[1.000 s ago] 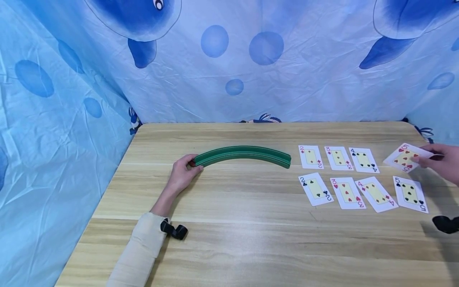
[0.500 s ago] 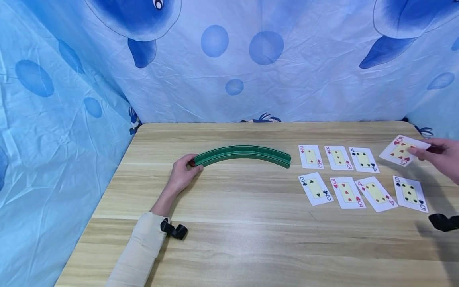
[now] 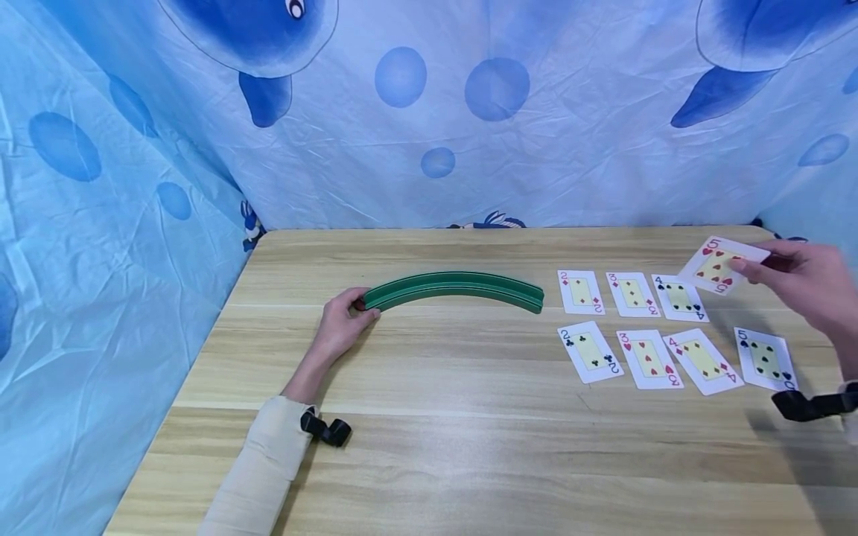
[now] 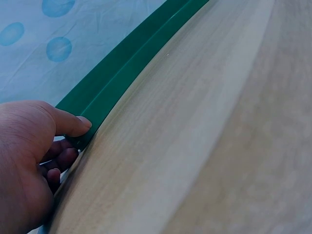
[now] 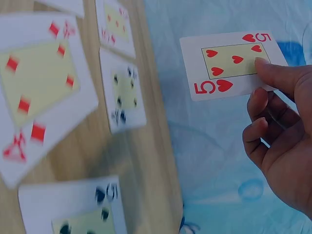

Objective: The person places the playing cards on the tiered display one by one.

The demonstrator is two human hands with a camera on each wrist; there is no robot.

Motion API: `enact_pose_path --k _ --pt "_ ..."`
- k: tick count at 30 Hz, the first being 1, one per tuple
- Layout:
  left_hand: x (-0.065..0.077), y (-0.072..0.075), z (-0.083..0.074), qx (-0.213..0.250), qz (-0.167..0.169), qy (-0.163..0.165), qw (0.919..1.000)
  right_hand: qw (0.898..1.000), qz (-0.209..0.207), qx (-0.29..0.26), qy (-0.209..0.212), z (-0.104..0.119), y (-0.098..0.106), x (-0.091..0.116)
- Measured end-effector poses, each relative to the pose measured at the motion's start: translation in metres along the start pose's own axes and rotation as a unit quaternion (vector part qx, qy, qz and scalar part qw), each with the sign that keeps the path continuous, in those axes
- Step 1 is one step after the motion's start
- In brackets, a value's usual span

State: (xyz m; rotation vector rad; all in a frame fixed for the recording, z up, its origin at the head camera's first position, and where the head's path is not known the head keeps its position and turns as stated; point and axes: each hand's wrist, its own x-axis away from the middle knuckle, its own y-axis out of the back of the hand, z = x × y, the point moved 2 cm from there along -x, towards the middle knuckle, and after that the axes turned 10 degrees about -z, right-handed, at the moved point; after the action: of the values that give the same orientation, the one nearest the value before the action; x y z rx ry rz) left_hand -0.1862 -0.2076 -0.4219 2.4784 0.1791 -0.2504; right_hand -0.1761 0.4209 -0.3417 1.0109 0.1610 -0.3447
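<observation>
Right grip (image 3: 807, 281) pinches the five of hearts (image 3: 714, 262) by its edge, aloft near the four of spades (image 3: 681, 301), likely so its face shows; left grip (image 3: 339, 324) pinches one end of the green strip (image 3: 456, 284) on the surface (image 3: 482, 447), perhaps steadying it.

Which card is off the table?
The five of hearts, pinched in the right hand; the other seven cards lie flat on the table.
</observation>
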Motion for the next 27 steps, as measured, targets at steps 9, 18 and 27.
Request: enact_pose_path --k 9,18,27 --pt "0.0 0.0 0.0 -0.001 0.002 0.0 1.0 0.997 -0.017 -0.068 0.042 0.036 -0.011 0.002" --pt "0.001 0.001 0.001 -0.005 -0.001 -0.001 1.0 0.989 0.004 -0.129 0.072 0.064 -0.026 0.003" --pt "0.002 0.0 0.001 0.001 0.0 0.002 1.0 0.987 0.023 -0.141 0.08 0.088 -0.045 0.008"
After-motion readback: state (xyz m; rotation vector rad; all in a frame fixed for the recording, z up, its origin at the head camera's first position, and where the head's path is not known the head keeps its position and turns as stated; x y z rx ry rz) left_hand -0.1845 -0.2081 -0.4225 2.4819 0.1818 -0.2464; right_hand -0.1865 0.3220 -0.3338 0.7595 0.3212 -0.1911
